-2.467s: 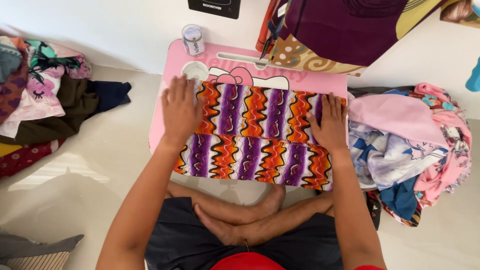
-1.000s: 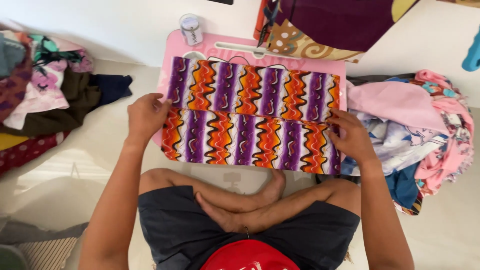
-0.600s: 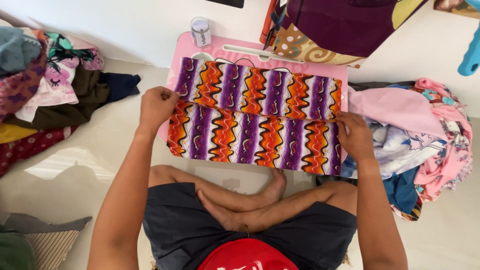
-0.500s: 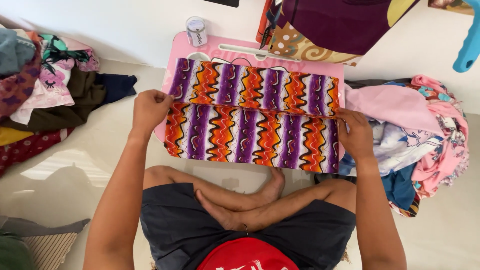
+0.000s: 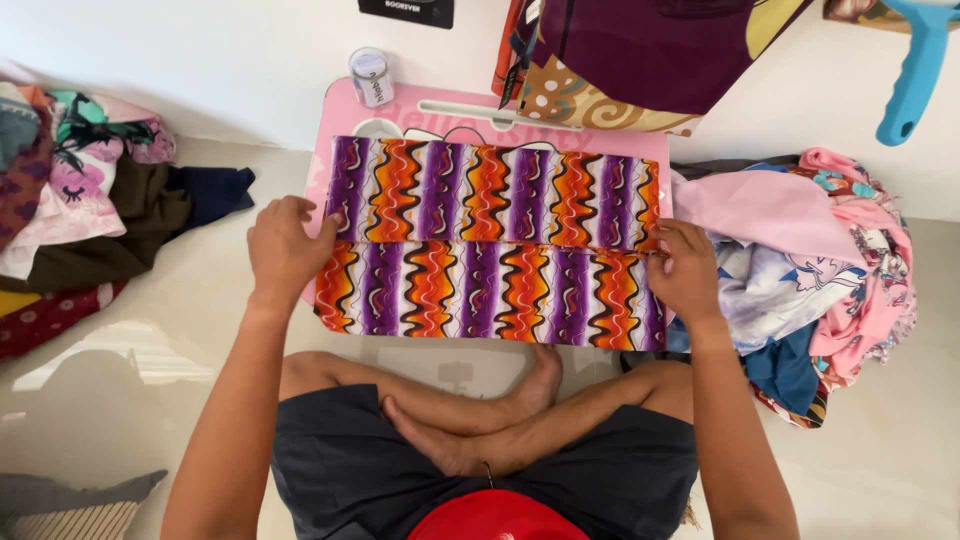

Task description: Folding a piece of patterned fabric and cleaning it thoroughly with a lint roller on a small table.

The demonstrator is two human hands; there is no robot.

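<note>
Purple, orange and white wavy-striped cloth [image 5: 490,250] lies across a small pink tabletop [image 5: 400,105], folded so that a horizontal edge runs through its middle; the lower half hangs a bit over the near edge of the tabletop, just above the crossed legs of the person sitting on the floor. Left hand [image 5: 285,250] is at the left end of the cloth, fingers curled and pinching the fabric edge near the fold line. Right hand [image 5: 685,270] is at the right end, also closed on the cloth edge w/ fingers bent, at approx. the same height as the fold. Both hands hold the cloth flat and stretched between them. At the back of the tabletop stands a small clear jar [image 5: 372,77] w/ a white lid, close to the wall, apart from the cloth. On the floor at left is a pile of mixed clothes [image 5: 90,200], dark and pink pieces. At right, just beside the tabletop, another pile of clothes [image 5: 810,250], mostly pink and blue. Above hangs a dark purple fabric [image 5: 650,50], and a blue plastic handle [image 5: 915,65] is at the top right corner.
</note>
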